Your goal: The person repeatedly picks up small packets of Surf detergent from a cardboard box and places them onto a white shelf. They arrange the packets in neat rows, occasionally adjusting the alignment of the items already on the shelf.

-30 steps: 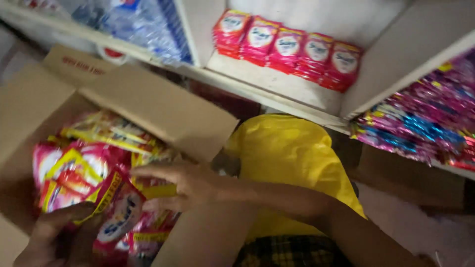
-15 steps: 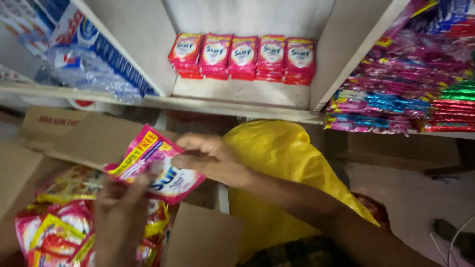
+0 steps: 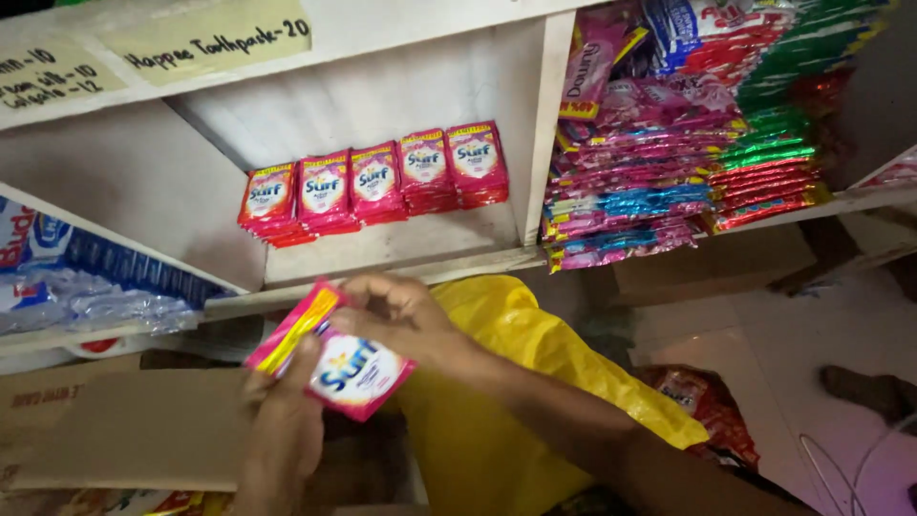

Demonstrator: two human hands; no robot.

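- Pink detergent sachet stack (image 3: 334, 358) held low and left of centre, tilted, yellow edge strip up at 10 o'clock, white oval panel facing the camera.
- Gripped by both hands, above the cardboard box flap (image 3: 134, 430) and just below the front lip of the white shelf (image 3: 401, 263).
- Right hand (image 3: 401, 311) at 2 o'clock of the sachets, fingers curled shut over the top edge, pinching it.
- Left hand (image 3: 282, 430) at 7 o'clock, coming up from the bottom edge, thumb pressed onto the front face, remaining fingers hidden behind the packets, closed around them.
- Yellow plastic bag (image 3: 516, 382) directly at 3 o'clock, behind and under the right forearm, draped down toward the bottom edge.
- Row of red sachet stacks (image 3: 373, 182) at 12 o'clock, standing upright side by side at the back of the shelf compartment, well apart from the held packets.
- Blue and clear packets (image 3: 86, 287) at 9 o'clock, in the neighbouring compartment to the left.
- Stacks of pink, blue, green and red sachets (image 3: 669, 162) at 2 o'clock, piled flat in the compartment beyond the upright divider.
- Red packet (image 3: 697, 401) on the floor at 3 o'clock, past the yellow bag.
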